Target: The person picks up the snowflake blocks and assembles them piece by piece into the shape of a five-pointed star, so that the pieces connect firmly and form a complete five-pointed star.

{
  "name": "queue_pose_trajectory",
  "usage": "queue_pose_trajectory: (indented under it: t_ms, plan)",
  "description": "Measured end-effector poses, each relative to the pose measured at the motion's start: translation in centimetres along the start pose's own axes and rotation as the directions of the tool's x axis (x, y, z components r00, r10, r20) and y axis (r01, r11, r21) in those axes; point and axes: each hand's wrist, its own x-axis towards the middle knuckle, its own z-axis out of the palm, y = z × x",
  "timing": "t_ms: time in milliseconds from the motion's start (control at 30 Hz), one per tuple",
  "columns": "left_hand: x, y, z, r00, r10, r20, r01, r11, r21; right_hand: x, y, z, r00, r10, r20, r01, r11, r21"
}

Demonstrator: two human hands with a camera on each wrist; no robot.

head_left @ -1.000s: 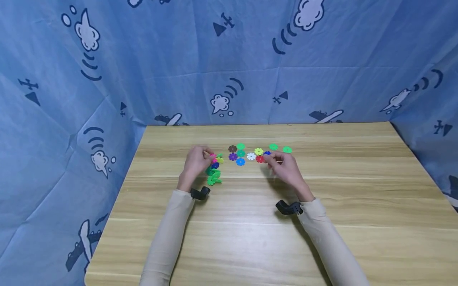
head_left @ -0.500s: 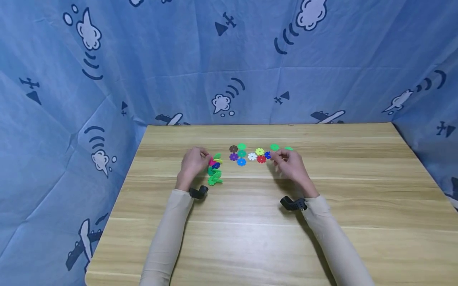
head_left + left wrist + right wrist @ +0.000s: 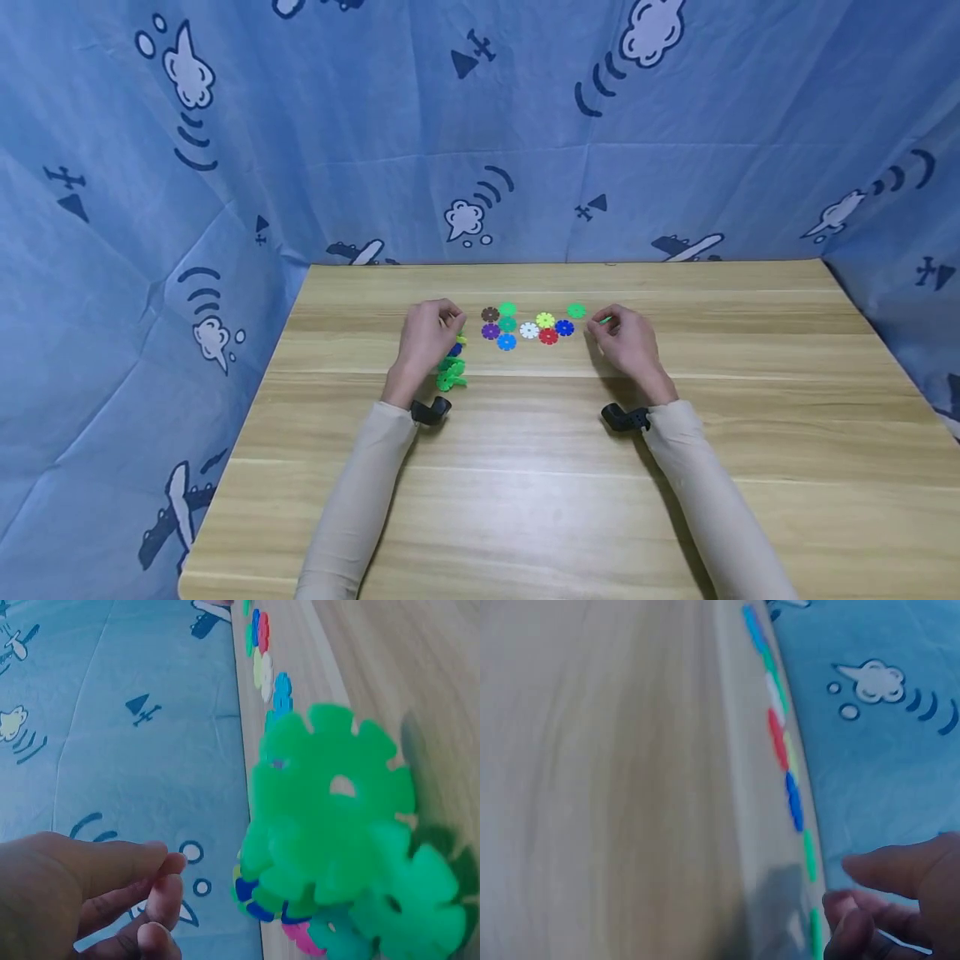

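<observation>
Notched, flower-shaped plastic discs lie on the table. My left hand [image 3: 431, 337] is beside a stack of joined discs [image 3: 450, 375], mostly green with blue and yellow parts, and hides its far end. In the left wrist view this stack [image 3: 330, 802] stands close to the fingertips [image 3: 169, 859], which nearly meet with nothing visible between them. My right hand [image 3: 626, 342] is at the right end of the loose discs, thumb and fingers a little apart. Its fingers mostly cover a green disc [image 3: 815, 934]. Another green disc [image 3: 576, 311] and a blue disc [image 3: 564, 328] lie just left of it.
Between the hands lie a brown disc [image 3: 490, 314], a purple disc [image 3: 491, 332], a light blue disc [image 3: 507, 342], a white disc [image 3: 529, 331], a yellow disc [image 3: 545, 320], a red disc [image 3: 548, 337] and green ones. A patterned blue curtain [image 3: 525, 200] borders the wooden table [image 3: 517, 500].
My right hand has moved right, off the blue disc, to the rightmost green disc. The left hand has shifted right, over the far end of the joined stack, now covering its pink part.
</observation>
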Motion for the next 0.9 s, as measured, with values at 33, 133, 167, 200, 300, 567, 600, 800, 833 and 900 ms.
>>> queue_pose_trajectory:
  t_ms: [33,133,167,200,300,567,600,800,833,900]
  plan:
    - [0.0,0.1,0.1,1.0,0.003,0.002,-0.003,1.0,0.002,0.1,0.3,0.0,1.0,0.012,-0.001,-0.012,1.0,-0.017]
    - [-0.1,0.5,0.3,1.0,0.022,0.011,-0.022,1.0,0.002,0.4,1.1,0.0,0.999,0.041,-0.005,-0.041,0.998,-0.055]
    - [-0.1,0.5,0.4,0.999,0.029,0.016,-0.029,1.0,-0.001,0.5,1.4,0.0,0.999,0.048,-0.007,-0.049,0.997,-0.067]
    - [-0.2,0.6,0.5,0.999,0.037,0.022,-0.037,0.999,0.0,0.6,1.6,-0.1,0.999,0.054,-0.009,-0.054,0.996,-0.074]
    - [-0.2,1.0,0.9,0.997,0.055,0.044,-0.055,0.998,-0.003,0.8,2.0,-0.3,0.998,0.063,-0.012,-0.064,0.995,-0.073]
    - [-0.4,2.0,2.1,0.991,0.088,0.102,-0.09,0.996,0.019,1.1,2.6,-0.8,0.998,0.06,-0.033,-0.061,0.997,-0.048]
    - [-0.4,2.2,2.3,0.99,0.092,0.108,-0.095,0.995,0.028,1.1,2.7,-0.9,0.998,0.061,-0.031,-0.062,0.997,-0.044]
    - [-0.6,3.0,3.4,0.986,0.103,0.131,-0.115,0.99,0.084,1.0,2.8,-1.2,0.996,0.085,0.014,-0.085,0.996,0.006]
    - [-0.6,3.1,3.6,0.985,0.103,0.136,-0.117,0.988,0.097,0.9,2.8,-1.2,0.996,0.092,0.022,-0.092,0.996,0.017]
    - [-0.5,3.3,3.9,0.984,0.101,0.144,-0.118,0.986,0.119,0.8,2.9,-1.4,0.994,0.103,0.035,-0.104,0.994,0.034]
